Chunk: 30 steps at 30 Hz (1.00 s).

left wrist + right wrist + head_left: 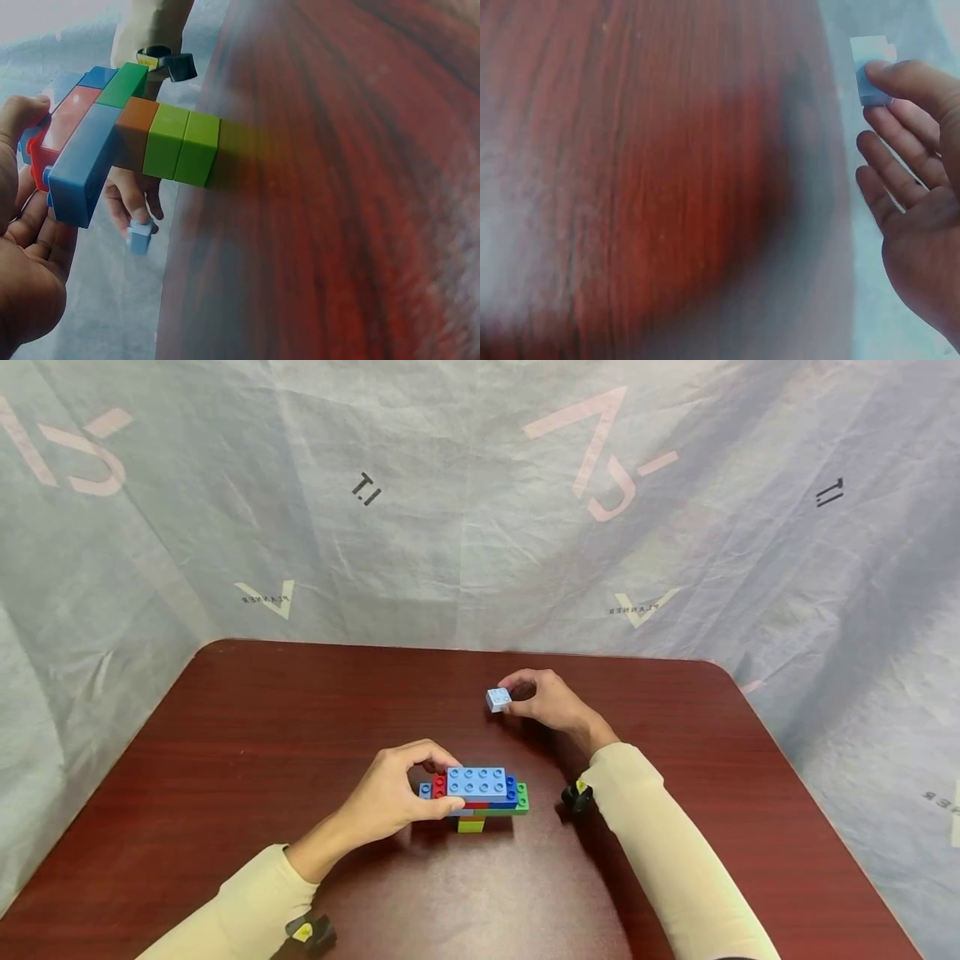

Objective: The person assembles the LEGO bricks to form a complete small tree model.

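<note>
A stack of toy building bricks stands on the table in the head view, topped by a light blue brick point(476, 784) with two rows of studs. Below that top brick are a red and a dark blue brick, then a light blue and a green brick point(124, 85), over a narrow column of orange and lime green bricks point(182, 145). My left hand point(393, 789) grips the stack's upper left part between thumb and fingers. Farther back, my right hand point(551, 700) pinches a small pale blue brick point(498, 699) between thumb and fingertips; it also shows in the right wrist view point(871, 71).
The dark red-brown wooden table point(300, 718) has rounded far corners. Behind and beside it hangs a pale grey printed sheet point(465, 527). Each sleeve has a small black device at the wrist, such as the right wrist device point(577, 796).
</note>
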Each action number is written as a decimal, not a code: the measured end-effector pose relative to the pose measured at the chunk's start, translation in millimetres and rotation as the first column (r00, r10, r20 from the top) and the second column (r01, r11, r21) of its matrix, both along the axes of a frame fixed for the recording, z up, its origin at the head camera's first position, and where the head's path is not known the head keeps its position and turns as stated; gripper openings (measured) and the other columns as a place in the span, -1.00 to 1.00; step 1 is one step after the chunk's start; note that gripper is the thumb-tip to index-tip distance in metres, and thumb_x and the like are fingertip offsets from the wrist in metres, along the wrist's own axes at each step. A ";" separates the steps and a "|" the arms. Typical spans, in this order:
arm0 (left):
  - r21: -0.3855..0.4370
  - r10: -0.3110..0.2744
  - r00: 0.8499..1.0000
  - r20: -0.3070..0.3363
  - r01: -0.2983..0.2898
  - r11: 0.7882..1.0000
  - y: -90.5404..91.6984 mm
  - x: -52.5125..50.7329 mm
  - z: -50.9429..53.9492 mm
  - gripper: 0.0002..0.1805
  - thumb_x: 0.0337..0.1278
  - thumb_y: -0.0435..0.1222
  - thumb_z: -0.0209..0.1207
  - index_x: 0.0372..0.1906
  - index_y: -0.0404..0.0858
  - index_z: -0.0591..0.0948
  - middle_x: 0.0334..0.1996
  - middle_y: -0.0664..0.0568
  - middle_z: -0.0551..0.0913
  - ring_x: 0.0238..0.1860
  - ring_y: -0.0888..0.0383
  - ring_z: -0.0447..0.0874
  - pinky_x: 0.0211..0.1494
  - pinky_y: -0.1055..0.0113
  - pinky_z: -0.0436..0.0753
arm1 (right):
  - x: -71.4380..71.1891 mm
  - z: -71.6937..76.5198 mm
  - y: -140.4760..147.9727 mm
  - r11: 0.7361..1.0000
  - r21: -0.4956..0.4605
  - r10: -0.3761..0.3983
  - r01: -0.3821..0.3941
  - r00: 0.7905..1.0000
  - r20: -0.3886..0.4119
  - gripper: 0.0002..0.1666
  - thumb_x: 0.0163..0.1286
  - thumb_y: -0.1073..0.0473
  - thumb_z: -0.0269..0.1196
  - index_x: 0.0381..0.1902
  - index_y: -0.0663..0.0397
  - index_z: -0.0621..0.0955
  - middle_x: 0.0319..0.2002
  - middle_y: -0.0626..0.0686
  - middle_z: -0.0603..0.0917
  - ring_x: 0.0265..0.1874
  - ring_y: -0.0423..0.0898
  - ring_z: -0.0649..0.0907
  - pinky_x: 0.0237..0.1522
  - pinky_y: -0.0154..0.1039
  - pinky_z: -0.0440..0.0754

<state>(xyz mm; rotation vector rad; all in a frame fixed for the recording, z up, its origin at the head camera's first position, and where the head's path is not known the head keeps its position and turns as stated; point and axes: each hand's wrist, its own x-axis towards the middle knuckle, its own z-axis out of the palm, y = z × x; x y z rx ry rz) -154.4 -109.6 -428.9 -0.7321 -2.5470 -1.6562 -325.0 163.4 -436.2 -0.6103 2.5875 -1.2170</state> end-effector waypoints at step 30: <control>-0.024 0.007 0.999 -0.050 -0.009 1.000 0.9 1.2 -1.5 -0.62 -0.04 -0.16 0.58 -0.09 0.07 0.70 -0.20 0.27 0.70 -0.17 0.24 0.63 -0.09 0.36 0.71 | 115.4 65.1 7.2 0.993 -0.041 0.098 -0.111 0.966 -0.241 -0.58 0.25 0.17 0.51 0.06 -0.15 0.70 -0.07 -0.12 0.71 -0.15 0.04 0.65 -0.11 -0.14 0.69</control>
